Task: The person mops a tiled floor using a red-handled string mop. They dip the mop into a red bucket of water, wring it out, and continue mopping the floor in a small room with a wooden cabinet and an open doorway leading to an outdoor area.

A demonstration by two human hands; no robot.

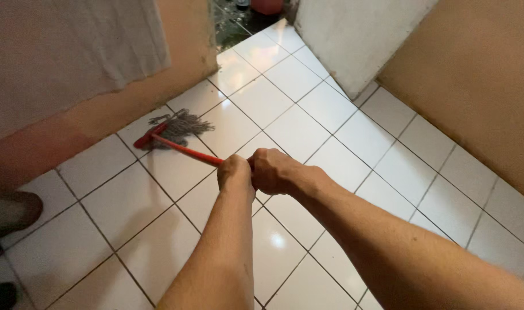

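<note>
Both my hands grip the red handle [188, 151] of a mop. My left hand [235, 174] is wrapped around the handle further down, and my right hand [275, 170] closes on it just behind, the two touching. The grey string mop head [178, 127] with its red clamp lies on the white tiled floor [308, 132], close to the foot of the orange wall [101, 115] on the left.
A white door or panel [353, 34] stands at the back right beside an orange wall [480, 86]. A light cloth [61, 51] hangs on the left wall. Dark wet floor and a red container [266, 6] show beyond the tiles. A dark object [9, 212] sits at the left edge.
</note>
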